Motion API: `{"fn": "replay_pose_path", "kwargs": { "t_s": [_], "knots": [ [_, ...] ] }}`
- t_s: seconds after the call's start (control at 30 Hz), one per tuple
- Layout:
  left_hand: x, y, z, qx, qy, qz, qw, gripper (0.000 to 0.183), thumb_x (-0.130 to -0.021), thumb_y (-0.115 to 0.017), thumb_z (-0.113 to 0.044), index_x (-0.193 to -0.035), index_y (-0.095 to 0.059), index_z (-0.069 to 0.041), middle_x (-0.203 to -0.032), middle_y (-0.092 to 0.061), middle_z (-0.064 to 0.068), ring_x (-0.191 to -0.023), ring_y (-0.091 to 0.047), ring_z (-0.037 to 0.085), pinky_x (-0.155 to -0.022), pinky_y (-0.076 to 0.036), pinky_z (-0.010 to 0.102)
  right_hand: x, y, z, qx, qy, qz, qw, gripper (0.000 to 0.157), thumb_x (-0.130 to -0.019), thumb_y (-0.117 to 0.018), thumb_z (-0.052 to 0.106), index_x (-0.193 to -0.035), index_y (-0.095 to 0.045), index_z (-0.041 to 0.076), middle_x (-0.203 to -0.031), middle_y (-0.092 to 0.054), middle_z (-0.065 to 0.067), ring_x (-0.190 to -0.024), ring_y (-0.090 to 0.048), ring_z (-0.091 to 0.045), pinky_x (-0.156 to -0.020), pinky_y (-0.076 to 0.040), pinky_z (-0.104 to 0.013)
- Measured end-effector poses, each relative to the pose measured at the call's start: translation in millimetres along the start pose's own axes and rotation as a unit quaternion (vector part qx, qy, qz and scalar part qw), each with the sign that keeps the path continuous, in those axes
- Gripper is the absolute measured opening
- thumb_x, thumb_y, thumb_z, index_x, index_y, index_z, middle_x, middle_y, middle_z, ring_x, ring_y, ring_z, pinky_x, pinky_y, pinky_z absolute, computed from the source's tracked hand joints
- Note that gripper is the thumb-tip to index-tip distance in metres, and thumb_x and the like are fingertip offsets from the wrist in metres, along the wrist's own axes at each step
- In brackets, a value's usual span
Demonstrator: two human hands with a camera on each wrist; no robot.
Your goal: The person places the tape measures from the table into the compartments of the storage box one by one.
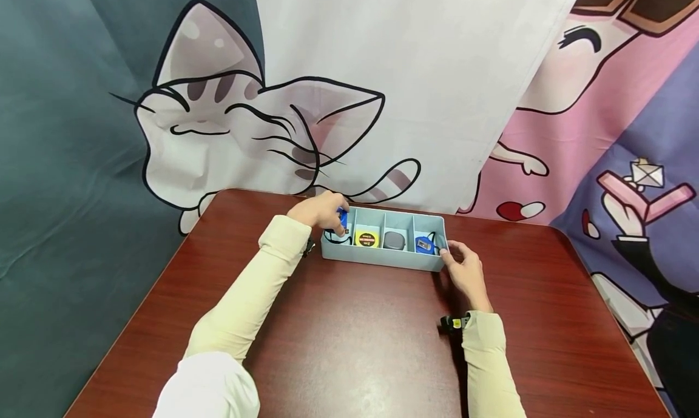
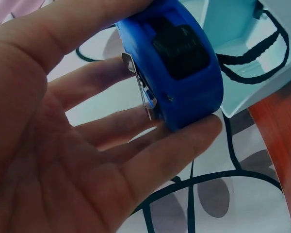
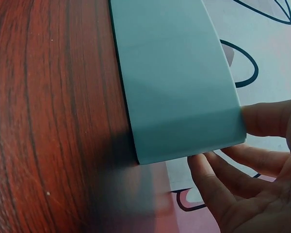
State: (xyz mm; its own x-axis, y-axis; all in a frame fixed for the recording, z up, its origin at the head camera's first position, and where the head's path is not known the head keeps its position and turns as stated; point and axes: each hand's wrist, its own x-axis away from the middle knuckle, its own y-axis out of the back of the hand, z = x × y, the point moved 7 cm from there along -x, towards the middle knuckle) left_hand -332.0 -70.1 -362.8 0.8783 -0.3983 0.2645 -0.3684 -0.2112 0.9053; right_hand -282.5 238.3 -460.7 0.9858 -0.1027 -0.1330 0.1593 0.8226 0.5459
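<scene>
A long light-blue organizer box (image 1: 382, 259) with a row of compartments stands on the table. At its left end my left hand (image 1: 323, 210) grips a blue tape measure (image 1: 343, 219) over the leftmost compartment. In the left wrist view this tape measure (image 2: 189, 73) shows a metal belt clip and a dark panel, and its black strap (image 2: 262, 60) hangs into the compartment. My right hand (image 1: 464, 271) holds the box's right end, thumb at the upper edge and fingertips (image 3: 201, 162) against the end wall. Another blue tape measure (image 1: 425, 244) lies in the rightmost compartment.
Between the two end compartments lie a yellow tape measure (image 1: 367, 239) and a grey rounded object (image 1: 394, 241), each in its own compartment. The brown wooden table (image 1: 360, 327) extends toward me. A cartoon-printed curtain (image 1: 426, 102) hangs directly behind the box.
</scene>
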Motion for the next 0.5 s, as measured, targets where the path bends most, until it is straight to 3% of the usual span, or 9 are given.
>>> {"fn": "replay_pose_path", "kwargs": {
  "t_s": [0.23,0.5],
  "knots": [
    [-6.1,-10.7,4.6,-0.005,-0.001,0.017,0.9998,0.06,-0.073,-0.077,-0.024,-0.128,-0.056,-0.013,-0.119,-0.053,0.01,-0.104,-0.046,0.021,-0.085,-0.045,0.037,-1,-1.4,-1,0.01,0.003,-0.003,1.0,0.038,-0.092,-0.055,0.025,-0.121,-0.056,0.001,-0.111,-0.061,-0.02,-0.101,-0.057,-0.03,-0.09,-0.043,-0.044],
    [-14.2,-21.1,7.1,0.013,-0.009,0.017,0.9997,0.061,-0.073,-0.077,-0.021,-0.129,-0.055,-0.012,-0.108,-0.056,0.007,-0.094,-0.052,0.019,-0.075,-0.047,0.031,-1,-1.6,-3,0.01,-0.003,-0.003,1.0,0.037,-0.093,-0.054,0.025,-0.122,-0.056,0.002,-0.11,-0.061,-0.019,-0.101,-0.056,-0.029,-0.09,-0.042,-0.044]
  ]
}}
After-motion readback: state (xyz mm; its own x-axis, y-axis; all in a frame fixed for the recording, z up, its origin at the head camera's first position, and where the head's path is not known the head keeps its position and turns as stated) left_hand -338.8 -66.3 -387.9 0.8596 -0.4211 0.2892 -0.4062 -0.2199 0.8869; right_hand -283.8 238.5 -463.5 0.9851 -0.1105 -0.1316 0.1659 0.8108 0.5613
